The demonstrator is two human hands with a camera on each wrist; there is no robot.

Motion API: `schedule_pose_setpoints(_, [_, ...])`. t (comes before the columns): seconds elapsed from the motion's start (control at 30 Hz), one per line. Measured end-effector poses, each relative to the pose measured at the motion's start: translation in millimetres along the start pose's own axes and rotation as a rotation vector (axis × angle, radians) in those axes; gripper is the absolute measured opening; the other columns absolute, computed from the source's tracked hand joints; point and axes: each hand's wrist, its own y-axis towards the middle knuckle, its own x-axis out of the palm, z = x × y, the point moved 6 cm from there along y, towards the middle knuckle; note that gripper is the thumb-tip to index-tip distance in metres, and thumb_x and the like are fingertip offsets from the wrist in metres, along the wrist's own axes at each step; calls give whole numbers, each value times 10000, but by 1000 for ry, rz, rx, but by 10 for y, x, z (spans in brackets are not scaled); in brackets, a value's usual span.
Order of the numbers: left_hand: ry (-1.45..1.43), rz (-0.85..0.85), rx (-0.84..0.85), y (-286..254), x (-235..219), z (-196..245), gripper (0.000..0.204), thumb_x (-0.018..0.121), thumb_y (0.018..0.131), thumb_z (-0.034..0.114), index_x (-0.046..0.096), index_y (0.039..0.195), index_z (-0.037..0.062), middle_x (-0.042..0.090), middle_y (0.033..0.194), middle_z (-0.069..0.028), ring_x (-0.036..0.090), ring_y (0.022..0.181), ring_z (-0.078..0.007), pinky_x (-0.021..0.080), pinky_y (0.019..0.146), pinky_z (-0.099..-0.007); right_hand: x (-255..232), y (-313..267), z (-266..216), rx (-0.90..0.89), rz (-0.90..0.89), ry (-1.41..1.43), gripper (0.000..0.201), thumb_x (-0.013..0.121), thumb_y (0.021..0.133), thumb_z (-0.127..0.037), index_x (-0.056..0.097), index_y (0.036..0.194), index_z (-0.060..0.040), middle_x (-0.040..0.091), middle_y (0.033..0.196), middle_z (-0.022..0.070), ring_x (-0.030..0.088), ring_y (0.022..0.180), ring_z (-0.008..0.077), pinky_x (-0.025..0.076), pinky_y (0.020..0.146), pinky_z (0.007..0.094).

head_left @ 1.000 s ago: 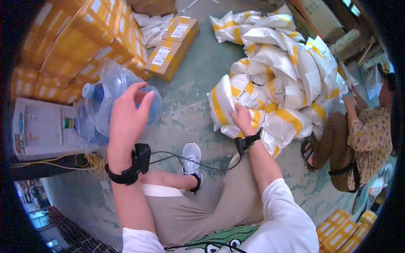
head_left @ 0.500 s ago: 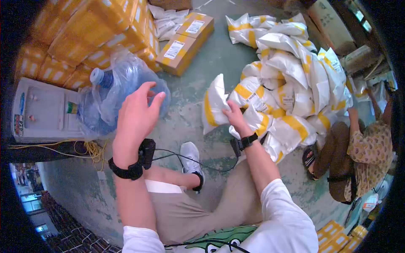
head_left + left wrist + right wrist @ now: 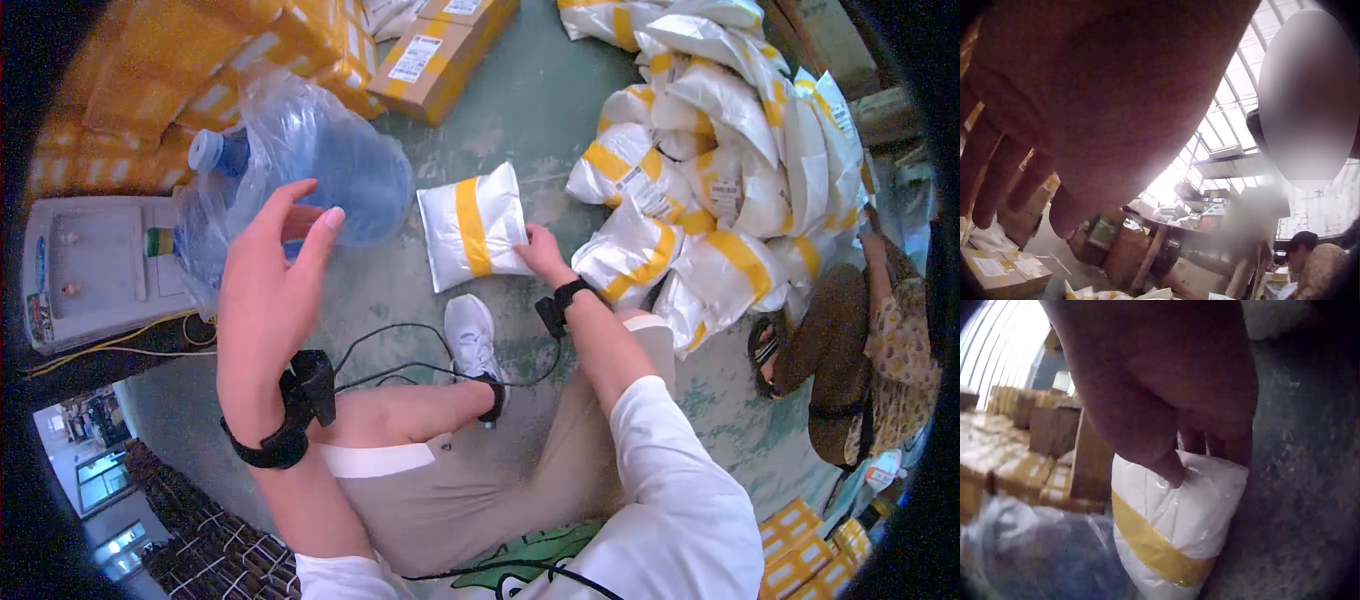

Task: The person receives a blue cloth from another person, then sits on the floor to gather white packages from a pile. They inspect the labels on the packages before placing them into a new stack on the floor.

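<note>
Head view: white parcel with a yellow tape band (image 3: 472,226), flat on the green floor (image 3: 520,110), pinched at its right edge by the right hand (image 3: 540,250); in the right wrist view, thumb and fingers curled round the bag's corner (image 3: 1179,512). Half a second ago held up on edge against the heap of bagged parcels (image 3: 720,150); now pulled clear of it and laid down just ahead of the white shoe (image 3: 472,335), so apparently singled out from the pile. Left hand (image 3: 265,290) raised, empty, fingers relaxed and spread, much as a moment ago, in front of the blue water jug wrapped in clear plastic (image 3: 290,160). Jug lying beside a white dispenser (image 3: 90,265). Behind, taped cardboard boxes (image 3: 440,55), all sealed, contents unseen. At right, a second person crouching (image 3: 880,340).
</note>
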Motion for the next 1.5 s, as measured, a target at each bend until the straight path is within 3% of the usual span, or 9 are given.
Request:
schedule_pose_setpoints(0.13, [-13, 2, -13, 23, 2, -67, 411, 627, 912, 264, 576, 1222, -2, 683, 1037, -197, 667, 946, -287, 504, 810, -361, -380, -325, -813, -199, 222, -299, 724, 771, 683, -140, 465, 1337, -78, 392, 1445, 210, 420, 1291, 385, 395, 1038, 432])
schedule_pose_setpoints(0.37, [30, -5, 80, 90, 95, 126, 421, 630, 909, 267, 571, 1229, -1, 679, 1052, -203, 660, 966, -296, 501, 828, -374, 372, -463, -389, -473, 200, -972, 788, 727, 727, -201, 384, 1429, -101, 267, 1529, 197, 320, 1369, 411, 311, 1113, 482])
schedule_pose_setpoints(0.47, [17, -37, 105, 135, 158, 257, 433, 626, 908, 277, 567, 1232, -4, 675, 1058, -207, 654, 980, -308, 496, 842, -383, 224, -396, -418, -410, 53, -819, 772, 731, 742, -267, 393, 1408, -68, 365, 1453, 224, 353, 1326, 433, 333, 1092, 474])
schedule_pose_setpoints(0.53, [42, -64, 137, 156, 213, 379, 443, 622, 906, 288, 565, 1235, -2, 670, 1062, -213, 648, 992, -321, 494, 854, -392, -49, -310, -538, -147, -369, -411, 690, 725, 770, -286, 459, 1360, -48, 465, 1376, 233, 443, 1266, 402, 384, 1048, 446])
schedule_pose_setpoints(0.6, [29, -78, 156, 201, 285, 476, 444, 621, 905, 292, 565, 1237, 3, 668, 1066, -215, 646, 998, -326, 494, 856, -395, -628, -254, -660, -231, -166, -209, 539, 717, 785, -308, 581, 1217, -14, 643, 1126, 203, 610, 1044, 361, 480, 923, 414])
schedule_pose_setpoints(0.77, [60, -111, 215, 314, 426, 629, 442, 622, 901, 300, 568, 1234, 16, 665, 1075, -217, 643, 1015, -335, 496, 862, -402, -2325, -520, -499, -17, 278, -560, 397, 772, 688, -214, 599, 983, -11, 637, 946, 200, 607, 918, 387, 496, 812, 456])
schedule_pose_setpoints(1.0, [25, -147, 286, 378, 561, 721, 457, 622, 898, 311, 564, 1235, 9, 668, 1064, -214, 655, 976, -338, 507, 840, -404, -2498, -621, 127, 190, 317, -584, 599, 833, 642, -340, 591, 1110, -53, 627, 1111, 161, 598, 1053, 339, 479, 896, 407])
schedule_pose_setpoints(1.13, [52, -171, 274, 381, 549, 704, 460, 625, 897, 304, 558, 1242, 7, 669, 1051, -216, 657, 963, -340, 508, 839, -404, -2426, -555, 25, 385, -29, -715, 564, 760, 717, -447, 652, 1139, -89, 665, 1127, 153, 628, 1034, 350, 498, 870, 433])
schedule_pose_setpoints(1.5, [34, -254, 284, 313, 599, 872, 510, 680, 879, 275, 522, 1286, 11, 670, 1079, -197, 658, 980, -286, 512, 855, -373, -2600, -991, -953, -85, 108, -367, 332, 622, 879, -355, 641, 923, -26, 640, 881, 229, 613, 824, 399, 482, 715, 457])
